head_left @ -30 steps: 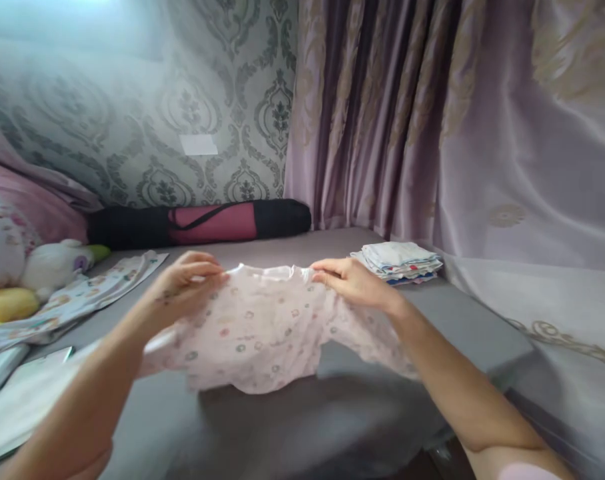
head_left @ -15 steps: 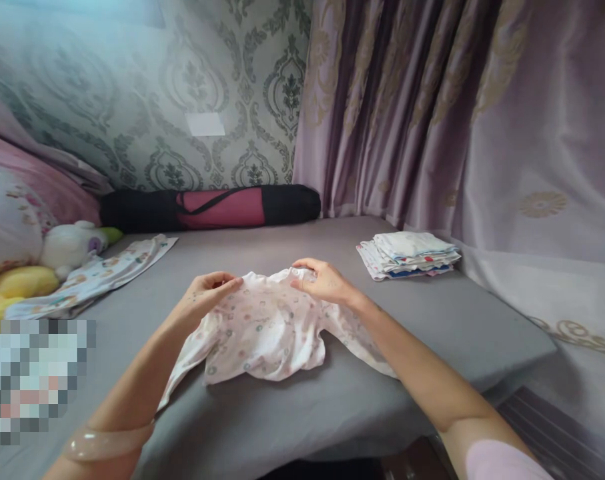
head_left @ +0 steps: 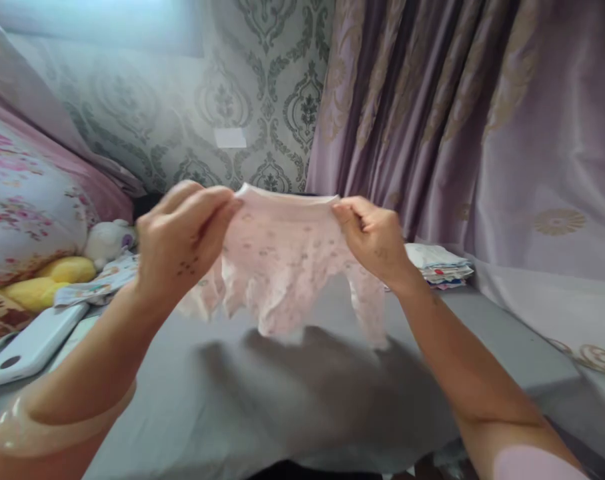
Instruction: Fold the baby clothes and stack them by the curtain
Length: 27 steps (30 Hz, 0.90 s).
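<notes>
A small pale pink printed shirt (head_left: 287, 253) hangs in the air above the grey bed sheet (head_left: 222, 413), its top edge stretched between both hands. My left hand (head_left: 182, 230) is closed on the upper left corner, thumb and fingers pinched together. At the upper right corner my right hand (head_left: 372, 233) grips the cloth in the same way. Sleeves and hem dangle loosely and are a little blurred, with a shadow on the sheet underneath.
A stack of folded clothes (head_left: 439, 263) lies at the right, partly behind my right hand. To the left are a white plush toy (head_left: 109, 241), a yellow plush (head_left: 52, 280), a printed garment (head_left: 99, 283) and a white flat object (head_left: 35, 347). Purple curtains (head_left: 407, 100) hang behind.
Both hands have lifted the shirt off the sheet, up and toward the wall. It lay spread flat before and now hangs from the two grips. The camera view has shifted slightly.
</notes>
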Tool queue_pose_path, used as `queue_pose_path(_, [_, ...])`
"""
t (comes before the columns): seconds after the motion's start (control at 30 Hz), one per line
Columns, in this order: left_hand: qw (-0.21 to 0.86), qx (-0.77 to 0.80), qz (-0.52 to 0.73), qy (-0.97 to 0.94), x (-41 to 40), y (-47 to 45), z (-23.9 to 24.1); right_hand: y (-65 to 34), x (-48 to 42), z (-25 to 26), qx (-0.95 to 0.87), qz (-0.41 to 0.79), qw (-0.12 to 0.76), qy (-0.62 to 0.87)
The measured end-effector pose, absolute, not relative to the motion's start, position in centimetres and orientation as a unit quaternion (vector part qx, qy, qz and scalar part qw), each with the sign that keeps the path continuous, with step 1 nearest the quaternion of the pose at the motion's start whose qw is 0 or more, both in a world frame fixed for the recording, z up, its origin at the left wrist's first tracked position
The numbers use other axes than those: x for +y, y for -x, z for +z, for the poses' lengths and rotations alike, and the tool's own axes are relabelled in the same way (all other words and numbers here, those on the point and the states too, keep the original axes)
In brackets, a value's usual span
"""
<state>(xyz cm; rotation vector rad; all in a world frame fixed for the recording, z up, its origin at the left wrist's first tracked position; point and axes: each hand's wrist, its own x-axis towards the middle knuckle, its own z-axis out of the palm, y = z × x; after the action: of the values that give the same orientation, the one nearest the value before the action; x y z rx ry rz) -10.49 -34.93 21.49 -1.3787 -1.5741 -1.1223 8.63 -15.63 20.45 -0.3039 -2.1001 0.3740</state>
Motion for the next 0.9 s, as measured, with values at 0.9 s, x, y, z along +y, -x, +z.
queue_pose_path(0.9, [0.075, -0.673, -0.34, 0.653, -29.3, 17.2, 21.8, -7.1, -9.7, 23.5, -0.951, 0.054, 0.29, 0.092])
